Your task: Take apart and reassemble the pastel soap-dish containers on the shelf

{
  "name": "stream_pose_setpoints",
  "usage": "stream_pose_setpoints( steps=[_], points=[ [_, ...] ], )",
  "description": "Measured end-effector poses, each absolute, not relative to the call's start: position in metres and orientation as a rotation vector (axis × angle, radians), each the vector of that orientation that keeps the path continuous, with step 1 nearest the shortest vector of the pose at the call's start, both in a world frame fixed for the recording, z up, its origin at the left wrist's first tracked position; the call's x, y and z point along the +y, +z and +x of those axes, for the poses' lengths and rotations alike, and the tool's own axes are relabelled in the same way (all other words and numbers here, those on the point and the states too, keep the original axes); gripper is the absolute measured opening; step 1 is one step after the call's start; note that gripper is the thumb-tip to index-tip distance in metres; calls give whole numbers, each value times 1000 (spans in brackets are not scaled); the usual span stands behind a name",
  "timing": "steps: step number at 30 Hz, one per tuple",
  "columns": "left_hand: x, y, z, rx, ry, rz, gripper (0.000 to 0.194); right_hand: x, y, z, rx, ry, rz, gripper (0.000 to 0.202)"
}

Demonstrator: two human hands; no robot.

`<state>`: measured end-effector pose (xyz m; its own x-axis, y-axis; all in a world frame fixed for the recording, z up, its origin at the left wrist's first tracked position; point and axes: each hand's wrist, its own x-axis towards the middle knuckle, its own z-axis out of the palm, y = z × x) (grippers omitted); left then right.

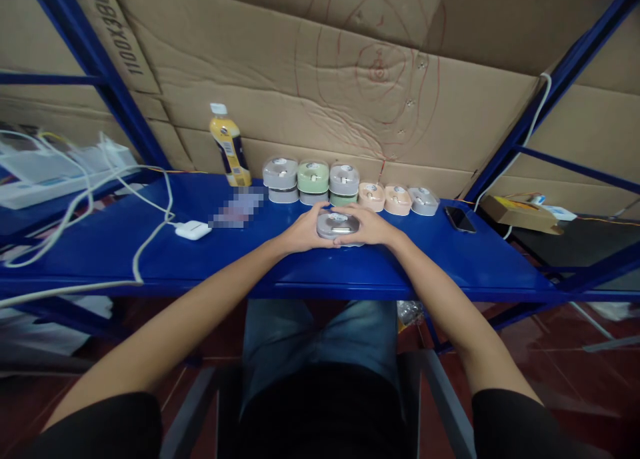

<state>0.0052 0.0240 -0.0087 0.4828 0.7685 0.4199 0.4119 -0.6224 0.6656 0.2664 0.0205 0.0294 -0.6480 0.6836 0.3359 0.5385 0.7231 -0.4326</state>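
Gray case, clasped by left hand and right hand; stacked cases behind.

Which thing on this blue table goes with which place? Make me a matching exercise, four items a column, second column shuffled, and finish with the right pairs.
Things:
1. Nearest container
2. Bottle
3. Phone
4. Small white box

Places:
A. Lying on the right part of the table
B. Between left hand and right hand
C. On the table's left part
D. Upright near the cardboard

Pairs: 1-B, 2-D, 3-A, 4-C
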Motion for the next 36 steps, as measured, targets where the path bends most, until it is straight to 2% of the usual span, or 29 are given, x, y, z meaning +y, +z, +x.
stream_pose_setpoints(
  steps=[4, 10, 13, 15, 18, 20, 27, 36],
  points=[
    [25, -7, -2, 944, 993, 2236, 115, 22, 29, 277, -2461, 508, -942, 110],
    [32, -9, -8, 794, 1146, 2048, 111, 17, 39, 283, -2301, 623, -901, 100],
    [36, -8, -9, 764, 1364, 1922, 102, 22, 55, 304, -2180, 476, -956, 97],
    [37, -7, -9, 807, 1443, 1896, 90, 33, 66, 329, -1994, 253, -1098, 96],
    [35, -6, -7, 904, 1415, 1947, 76, 56, 74, 372, -1575, -137, -1483, 93],
    [32, -6, -3, 937, 1365, 1997, 71, 70, 73, 397, -1288, -268, -1744, 92],
    [28, -5, 1, 982, 1303, 2073, 65, 84, 51, 424, -1088, -348, -2092, 83],
    [26, -3, 0, 1024, 1237, 2131, 63, 76, 52, 416, -1084, -374, -2139, 84]
  ],
)
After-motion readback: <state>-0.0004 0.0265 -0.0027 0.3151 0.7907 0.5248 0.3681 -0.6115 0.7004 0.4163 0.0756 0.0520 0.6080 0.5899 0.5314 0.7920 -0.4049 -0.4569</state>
